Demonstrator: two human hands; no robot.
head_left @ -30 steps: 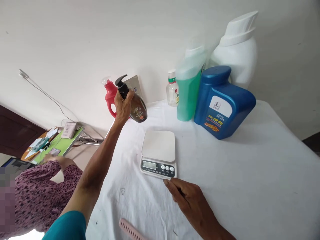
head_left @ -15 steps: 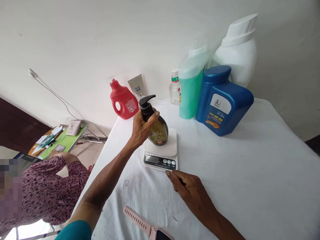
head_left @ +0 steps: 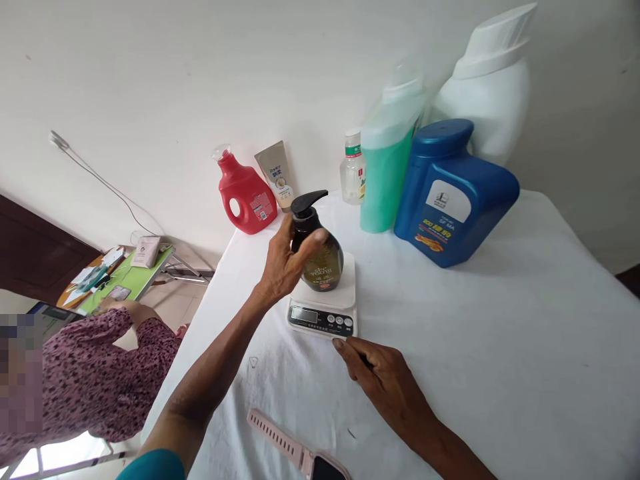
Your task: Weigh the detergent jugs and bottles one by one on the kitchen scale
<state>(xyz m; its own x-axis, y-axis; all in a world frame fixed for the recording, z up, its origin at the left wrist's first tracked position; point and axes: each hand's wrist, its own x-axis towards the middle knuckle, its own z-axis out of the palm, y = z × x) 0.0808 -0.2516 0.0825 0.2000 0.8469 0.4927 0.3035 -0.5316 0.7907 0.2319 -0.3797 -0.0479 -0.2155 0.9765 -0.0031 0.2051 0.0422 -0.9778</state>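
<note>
Pump bottle (head_left: 323, 267): one, on one scale (head_left: 324, 321)
Left hand (head_left: 283, 261): spread, contact unclear
Right hand (head_left: 383, 380): pressed together, near side

A plain pale wall (head_left: 150, 73) rises behind a white-draped table (head_left: 450, 347), with a green-topped table (head_left: 137, 281) at left.

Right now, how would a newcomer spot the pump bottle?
Start at the white-covered table and find the white scale on it. The dark bottle is on that scale, with the left hand at its upper part. Its black pump spout sets it apart from the red bottle and grey tube behind.
</note>
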